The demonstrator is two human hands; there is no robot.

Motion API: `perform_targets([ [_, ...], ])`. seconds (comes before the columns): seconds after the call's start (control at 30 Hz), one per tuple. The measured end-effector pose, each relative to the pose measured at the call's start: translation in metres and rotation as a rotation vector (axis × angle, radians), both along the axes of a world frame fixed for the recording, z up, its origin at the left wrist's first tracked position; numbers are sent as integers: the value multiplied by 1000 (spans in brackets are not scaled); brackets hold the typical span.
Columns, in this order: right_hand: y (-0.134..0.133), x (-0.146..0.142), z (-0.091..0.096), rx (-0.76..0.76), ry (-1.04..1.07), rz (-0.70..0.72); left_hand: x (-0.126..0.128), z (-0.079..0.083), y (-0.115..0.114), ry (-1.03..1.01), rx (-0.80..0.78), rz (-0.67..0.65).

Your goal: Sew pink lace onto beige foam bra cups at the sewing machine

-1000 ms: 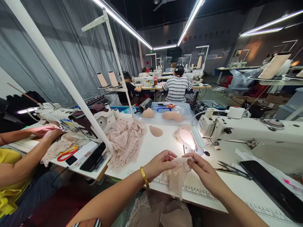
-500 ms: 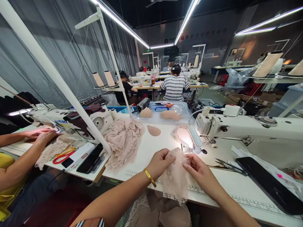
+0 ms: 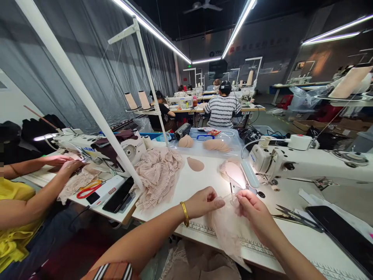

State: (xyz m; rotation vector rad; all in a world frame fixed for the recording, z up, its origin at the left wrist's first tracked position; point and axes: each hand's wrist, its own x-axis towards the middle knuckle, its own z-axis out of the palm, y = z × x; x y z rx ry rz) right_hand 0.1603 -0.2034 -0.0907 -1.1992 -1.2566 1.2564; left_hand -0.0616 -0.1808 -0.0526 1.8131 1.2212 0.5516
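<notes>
A thin beige lace piece [image 3: 227, 229] hangs between my hands over the table's front edge. My left hand [image 3: 204, 202], with a gold bangle at the wrist, is closed at its upper left edge. My right hand [image 3: 253, 208] pinches the upper right edge, close to the needle area. Just beyond lies a beige cup piece with lace [image 3: 233, 171] under the lamp of the sewing machine [image 3: 294, 167]. A beige teardrop pad [image 3: 195, 164] lies flat to the left of it. Beige lace-trimmed fabric [image 3: 201, 260] rests below the table edge, partly hidden.
Left of my work are a heap of beige lace [image 3: 159, 171] and a white stand pole [image 3: 87, 101]. Scissors [image 3: 300, 217] and a black phone [image 3: 340, 233] lie at right. Stacked pads [image 3: 217, 146] sit on a plastic box lid. A co-worker's hands [image 3: 68, 163] work at far left.
The lace piece has been turned and now hangs slanting, its thinner side showing. My hands have shifted right and slightly apart in the picture. The view has swung a little left.
</notes>
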Motion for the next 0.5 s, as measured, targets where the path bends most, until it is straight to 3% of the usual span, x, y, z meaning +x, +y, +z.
perform_targets([
  [0.03, 5, 2, -2, -1, -18, 4, -4, 4, 14, 178, 130, 9],
  [0.1, 14, 5, -6, 3, -46, 20, -11, 12, 47, 325, 263, 104],
  [0.27, 21, 10, -14, 10, -38, 35, -15, 21, 114, 486, 327, 283],
  [0.37, 22, 10, -14, 1, 4, 9, -14, 23, 125, 461, 334, 319],
  [0.5, 23, 8, -13, -30, 80, -30, -15, 36, 107, 295, 359, 407],
])
